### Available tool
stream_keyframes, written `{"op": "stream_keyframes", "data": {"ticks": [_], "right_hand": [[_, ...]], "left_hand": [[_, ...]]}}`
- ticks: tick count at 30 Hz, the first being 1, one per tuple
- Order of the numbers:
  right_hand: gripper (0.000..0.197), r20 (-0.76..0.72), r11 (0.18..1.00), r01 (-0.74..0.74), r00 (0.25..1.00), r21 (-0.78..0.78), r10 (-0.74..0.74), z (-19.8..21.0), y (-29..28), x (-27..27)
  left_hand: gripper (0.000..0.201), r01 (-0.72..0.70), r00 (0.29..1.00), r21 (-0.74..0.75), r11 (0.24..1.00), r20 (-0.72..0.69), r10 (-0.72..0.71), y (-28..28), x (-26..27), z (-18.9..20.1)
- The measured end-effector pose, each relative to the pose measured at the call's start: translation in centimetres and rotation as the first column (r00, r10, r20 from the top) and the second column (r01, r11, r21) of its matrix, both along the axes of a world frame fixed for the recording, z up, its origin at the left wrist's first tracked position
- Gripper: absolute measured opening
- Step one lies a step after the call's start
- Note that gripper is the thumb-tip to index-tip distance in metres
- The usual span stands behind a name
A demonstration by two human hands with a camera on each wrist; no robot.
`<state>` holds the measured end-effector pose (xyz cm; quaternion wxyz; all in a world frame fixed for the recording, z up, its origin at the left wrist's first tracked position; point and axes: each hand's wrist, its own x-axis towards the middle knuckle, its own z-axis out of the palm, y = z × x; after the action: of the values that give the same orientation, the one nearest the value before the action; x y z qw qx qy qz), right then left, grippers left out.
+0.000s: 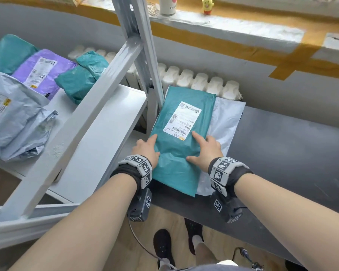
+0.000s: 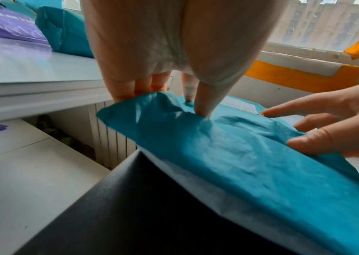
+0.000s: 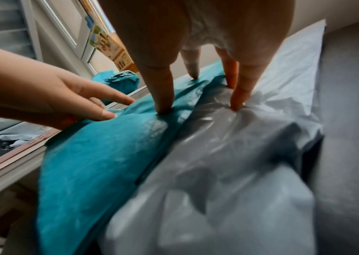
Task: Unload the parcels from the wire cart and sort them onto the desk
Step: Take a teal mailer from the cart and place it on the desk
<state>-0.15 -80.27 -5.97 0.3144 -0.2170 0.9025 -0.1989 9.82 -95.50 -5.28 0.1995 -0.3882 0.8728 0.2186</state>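
1. Dark grey flat desk top: sits right of the pale grey metal shelf cart, edge almost touching. Room bg: white ribbed radiator behind, sill w/ orange tape, wood floor below.
2. Cart shelf holds more parcels: crumpled grey poly bag, purple poly mailer w/ label, folded teal poly bags. So unloading looks only partly done.
3. White flat poly mailer lies on desk, far-left corner area.
4. Teal flat poly mailer w/ white shipping label lies on top of the white one, shifted left, label up; near corner overhangs desk edge.
5. Left hand: fingers relaxed, thumb on top, other fingers at the left edge; no real grasp, more pressing/squaring.
6. Right hand: fingers spread straight, some tips on teal, some on white mailer; released, pressing flat.
7. Step, my read: placing/aligning teal parcel on the desk stack.
8. Next prob: lift both hands off w/o dragging the slippery film, turn left to cart, pick another parcel. Risk: the stack slides off the desk edge.
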Motion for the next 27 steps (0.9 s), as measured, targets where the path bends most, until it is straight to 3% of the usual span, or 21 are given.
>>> {"op": "stream_keyframes", "data": {"ticks": [2,4,7,10,13,19,23,27], "right_hand": [[0.084,-0.001,1.000,0.002,1.000,-0.013,-0.002,0.0,0.0,-0.3],[0.084,-0.007,1.000,-0.010,1.000,-0.024,0.010,0.1,0.4,-0.4],[0.083,-0.076,0.997,-0.072,0.994,0.022,0.073,-0.1,1.5,0.1],[0.079,-0.154,0.975,-0.174,0.969,0.139,0.195,-1.0,2.6,0.7],[0.077,-0.104,0.958,-0.210,0.967,0.194,0.233,-1.9,3.6,0.3],[0.073,-0.029,0.953,-0.241,0.968,0.185,0.250,-1.8,3.8,-0.9],[0.068,-0.004,0.986,-0.138,0.990,0.097,0.139,-0.3,4.7,-0.4],[0.065,-0.063,0.998,0.008,0.998,0.069,-0.004,1.6,6.3,0.9]], "left_hand": [[0.057,0.013,1.000,-0.032,0.999,0.024,-0.013,0.2,0.3,0.4],[0.054,0.070,0.997,-0.162,0.984,0.030,-0.066,0.8,0.4,0.9],[0.058,0.317,0.941,-0.339,0.886,-0.002,-0.337,2.1,-0.4,0.9],[0.062,0.512,0.858,-0.254,0.821,0.113,-0.501,3.3,-1.6,0.1],[0.065,0.491,0.865,-0.119,0.863,0.186,-0.466,3.6,-2.2,-0.4],[0.067,0.481,0.858,-0.085,0.873,0.254,-0.447,3.8,-3.0,-0.5],[0.061,0.491,0.848,-0.063,0.869,0.263,-0.460,3.5,-3.4,0.2],[0.044,0.545,0.838,-0.176,0.820,0.150,-0.525,4.1,-3.8,2.6]]}}
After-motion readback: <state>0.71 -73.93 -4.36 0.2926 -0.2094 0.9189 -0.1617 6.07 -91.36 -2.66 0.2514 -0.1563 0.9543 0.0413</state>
